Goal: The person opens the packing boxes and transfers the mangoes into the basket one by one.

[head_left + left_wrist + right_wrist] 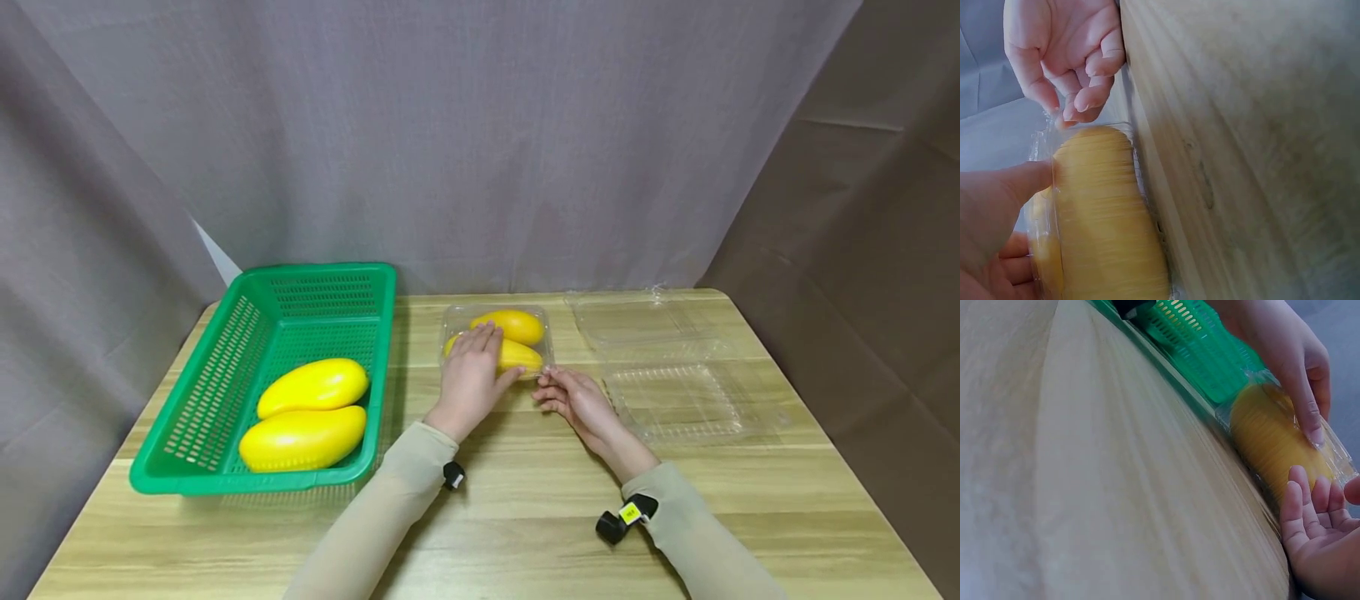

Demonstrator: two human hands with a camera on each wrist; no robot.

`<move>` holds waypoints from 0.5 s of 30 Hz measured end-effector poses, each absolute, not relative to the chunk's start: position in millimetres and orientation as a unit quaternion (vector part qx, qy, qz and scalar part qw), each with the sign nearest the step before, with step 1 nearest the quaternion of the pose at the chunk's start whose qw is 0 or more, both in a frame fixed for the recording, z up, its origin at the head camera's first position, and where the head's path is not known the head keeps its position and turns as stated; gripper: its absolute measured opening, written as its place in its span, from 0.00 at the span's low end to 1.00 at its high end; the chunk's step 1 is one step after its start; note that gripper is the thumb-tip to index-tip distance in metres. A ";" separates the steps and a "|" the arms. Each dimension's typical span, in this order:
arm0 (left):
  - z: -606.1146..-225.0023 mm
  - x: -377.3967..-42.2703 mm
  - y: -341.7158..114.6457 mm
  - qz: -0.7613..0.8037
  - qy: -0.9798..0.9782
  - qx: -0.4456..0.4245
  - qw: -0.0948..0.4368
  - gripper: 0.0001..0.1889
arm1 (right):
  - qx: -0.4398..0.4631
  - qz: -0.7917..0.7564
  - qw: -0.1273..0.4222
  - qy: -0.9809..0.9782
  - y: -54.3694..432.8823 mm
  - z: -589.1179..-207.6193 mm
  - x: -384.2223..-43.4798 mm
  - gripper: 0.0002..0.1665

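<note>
A clear plastic clamshell box point(454, 316) holds two yellow mangoes, the far mango point(517, 323) and the near mango point(523, 357), its lid lying over them. My left hand point(471, 377) rests on top of the lid with its fingers extended, and its thumb point(1030, 179) touches the lid's near edge. At the box's near right corner, my right hand point(583, 407) pinches the rim between thumb and index finger, the other fingers loosely bent. In the right wrist view, the near mango point(1269, 434) shows through the box's side wall.
A green plastic basket point(386, 333) stands at the left with two more mangoes point(311, 387) inside. On the right lies another clear clamshell box point(675, 400), unfolded. All of it is on a wooden table point(510, 517) with a grey curtain point(480, 150) behind.
</note>
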State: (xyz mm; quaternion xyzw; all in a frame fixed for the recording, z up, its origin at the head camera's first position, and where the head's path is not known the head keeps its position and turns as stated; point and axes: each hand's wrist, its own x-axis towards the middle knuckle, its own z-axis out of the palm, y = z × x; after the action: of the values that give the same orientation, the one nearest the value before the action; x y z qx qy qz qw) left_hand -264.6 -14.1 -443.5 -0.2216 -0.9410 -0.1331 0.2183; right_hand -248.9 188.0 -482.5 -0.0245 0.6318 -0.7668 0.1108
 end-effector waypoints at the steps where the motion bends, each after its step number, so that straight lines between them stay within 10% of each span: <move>1: -443.6 -264.9 -14.4 -0.133 -0.941 -0.221 0.219 0.37 | -0.027 -0.763 0.110 0.636 187.8 -482.6 -248.8 0.21; 15: -443.0 -262.6 -12.8 -0.141 -0.940 -0.219 0.219 0.37 | 0.016 -0.756 0.055 0.652 180.1 -484.6 -249.1 0.15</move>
State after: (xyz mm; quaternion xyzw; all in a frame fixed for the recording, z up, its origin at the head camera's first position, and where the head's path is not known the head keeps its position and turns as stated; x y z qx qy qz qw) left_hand -262.6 -12.8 -443.0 -0.2195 -0.9401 -0.1413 0.2193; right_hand -249.1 180.1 -484.6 0.0159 0.6517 -0.7563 0.0553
